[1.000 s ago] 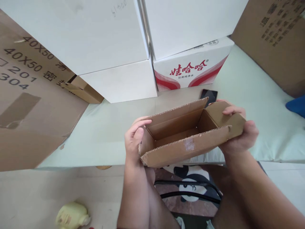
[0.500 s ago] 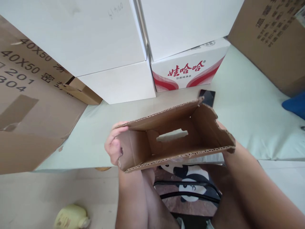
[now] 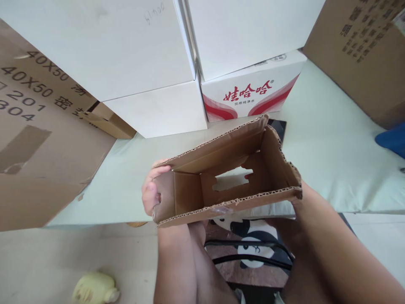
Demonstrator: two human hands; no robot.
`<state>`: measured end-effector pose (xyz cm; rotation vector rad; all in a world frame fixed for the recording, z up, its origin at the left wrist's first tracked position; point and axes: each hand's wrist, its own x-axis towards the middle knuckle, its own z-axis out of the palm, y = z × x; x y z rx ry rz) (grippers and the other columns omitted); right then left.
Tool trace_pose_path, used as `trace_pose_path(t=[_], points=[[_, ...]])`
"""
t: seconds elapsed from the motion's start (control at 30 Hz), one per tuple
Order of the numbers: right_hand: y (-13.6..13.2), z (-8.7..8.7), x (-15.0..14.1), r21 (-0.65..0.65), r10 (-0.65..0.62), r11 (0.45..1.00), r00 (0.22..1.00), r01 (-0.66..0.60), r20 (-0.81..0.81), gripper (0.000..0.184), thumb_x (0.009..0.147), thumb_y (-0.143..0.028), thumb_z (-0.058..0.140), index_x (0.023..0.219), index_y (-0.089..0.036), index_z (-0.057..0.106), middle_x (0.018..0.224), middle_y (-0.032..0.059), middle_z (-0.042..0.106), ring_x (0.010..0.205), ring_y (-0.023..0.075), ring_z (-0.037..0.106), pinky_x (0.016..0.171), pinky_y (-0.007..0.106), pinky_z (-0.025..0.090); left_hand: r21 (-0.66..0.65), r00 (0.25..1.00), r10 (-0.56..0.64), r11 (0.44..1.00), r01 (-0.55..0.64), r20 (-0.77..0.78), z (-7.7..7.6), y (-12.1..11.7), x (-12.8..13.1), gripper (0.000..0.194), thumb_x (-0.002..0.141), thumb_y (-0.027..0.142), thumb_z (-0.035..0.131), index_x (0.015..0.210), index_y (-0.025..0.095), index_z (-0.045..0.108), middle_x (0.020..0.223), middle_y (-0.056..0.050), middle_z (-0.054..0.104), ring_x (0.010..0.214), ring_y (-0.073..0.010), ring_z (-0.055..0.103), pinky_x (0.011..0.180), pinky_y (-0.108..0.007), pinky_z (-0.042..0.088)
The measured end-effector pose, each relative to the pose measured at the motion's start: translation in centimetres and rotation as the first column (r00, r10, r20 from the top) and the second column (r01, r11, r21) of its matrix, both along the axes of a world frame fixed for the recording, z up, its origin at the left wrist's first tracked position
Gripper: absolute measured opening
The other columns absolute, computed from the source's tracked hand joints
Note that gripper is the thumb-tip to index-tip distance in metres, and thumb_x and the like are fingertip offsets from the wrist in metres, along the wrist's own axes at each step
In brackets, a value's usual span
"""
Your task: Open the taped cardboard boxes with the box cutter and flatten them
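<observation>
An open cardboard box (image 3: 221, 145) is held up above the front edge of the green-covered surface, its torn, open top facing me. In its bottom is a long, ragged-edged gap through which something pale shows. My left hand (image 3: 150, 190) is closed on the left end wall, fingers over the far corner and thumb near a small notch. Behind the right end, my right hand (image 3: 305, 202) supports the box; most of it is hidden, and only small reddish bits that look like fingertips show at the gap's edge. A dark phone-like slab (image 3: 281, 128) lies partly hidden behind the box.
White boxes (image 3: 152, 114) and a red-and-white carton (image 3: 249, 99) stand behind. Large brown cartons flank both sides, the left one (image 3: 41, 169) near. A blue object (image 3: 392, 139) sits at right. A yellow bottle (image 3: 95, 288) lies on the floor, and a panda-patterned seat (image 3: 253, 251) is below.
The box has tilted, its far rim rising and its right end shifting left, so more of the bottom gap shows. Both hands have moved slightly with it and keep their hold.
</observation>
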<state>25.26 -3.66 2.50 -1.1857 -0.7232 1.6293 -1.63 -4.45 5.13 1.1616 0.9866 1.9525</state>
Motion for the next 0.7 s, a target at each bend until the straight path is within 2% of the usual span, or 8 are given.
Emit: trace_pose_path(t=[0.13, 0.23, 0.37, 0.47, 0.6, 0.7], points=[[0.1, 0.9, -0.4, -0.119, -0.113, 0.988, 0.987, 0.1, -0.112, 0.037, 0.062, -0.052, 0.079, 0.086, -0.024, 0.073, 0.084, 0.0002, 0.079, 0.074, 0.0216, 0.074, 0.063, 0.031, 0.063, 0.005, 1.0, 0.02, 1.0, -0.02, -0.021, 0.3, -0.1, 0.3, 0.038, 0.093, 0.041, 0.046, 0.087, 0.024, 0.078, 0.108, -0.006, 0.071, 0.111, -0.0239, 0.062, 0.103, -0.039, 0.05], [0.3, 1.1, -0.4, -0.136, -0.122, 0.986, 0.978, 0.1, -0.167, 0.047, 0.054, -0.054, 0.081, 0.086, -0.022, 0.071, 0.079, 0.0011, 0.077, 0.071, 0.0235, 0.074, 0.062, 0.033, 0.062, -0.014, 0.999, 0.021, 1.0, -0.022, -0.043, 0.1, -0.1, 0.3, 0.036, 0.092, 0.041, 0.046, 0.087, 0.023, 0.077, 0.11, -0.006, 0.071, 0.114, -0.0252, 0.062, 0.104, -0.04, 0.049], [0.3, 0.7, -0.2, -0.1, -0.095, 0.992, 0.979, 0.077, -0.18, 0.044, 0.058, -0.056, 0.079, 0.084, -0.021, 0.07, 0.077, 0.0015, 0.074, 0.062, 0.0213, 0.069, 0.057, 0.034, 0.058, -0.027, 0.999, -0.024, 0.999, 0.023, -0.043, -0.5, 0.2, -0.1, 0.036, 0.092, 0.046, 0.047, 0.088, 0.025, 0.075, 0.11, -0.006, 0.069, 0.115, -0.0258, 0.061, 0.105, -0.041, 0.049], [0.4, 0.9, -0.3, -0.099, -0.118, 0.99, 0.981, 0.104, -0.152, 0.043, 0.057, -0.06, 0.075, 0.074, -0.022, 0.068, 0.066, 0.0014, 0.07, 0.056, 0.0213, 0.065, 0.053, 0.035, 0.054, -0.045, 0.998, -0.046, 0.998, 0.045, -0.034, -0.6, 0.3, 0.0, 0.036, 0.091, 0.05, 0.048, 0.087, 0.024, 0.073, 0.112, -0.007, 0.069, 0.116, -0.0272, 0.062, 0.104, -0.042, 0.049], [0.5, 1.8, -0.7, -0.12, -0.152, 0.983, 0.985, 0.141, -0.085, 0.042, 0.049, -0.059, 0.077, 0.067, -0.022, 0.066, 0.061, 0.0016, 0.068, 0.052, 0.0204, 0.063, 0.052, 0.034, 0.054, -0.13, 0.996, -0.031, 0.991, 0.019, -0.084, 0.2, -0.1, 0.9, 0.04, 0.093, 0.056, 0.045, 0.088, 0.024, 0.069, 0.115, -0.008, 0.068, 0.113, -0.0292, 0.064, 0.1, -0.045, 0.053], [0.6, 2.3, -0.7, -0.126, -0.147, 0.983, 0.986, 0.137, -0.076, 0.046, 0.047, -0.066, 0.071, 0.063, -0.024, 0.063, 0.059, 0.0015, 0.067, 0.049, 0.0199, 0.06, 0.049, 0.034, 0.052, -0.176, 0.996, -0.06, 0.983, 0.049, -0.059, 0.7, -0.2, 1.5, 0.045, 0.096, 0.059, 0.04, 0.089, 0.025, 0.068, 0.11, -0.008, 0.07, 0.103, -0.0283, 0.068, 0.09, -0.044, 0.057]])
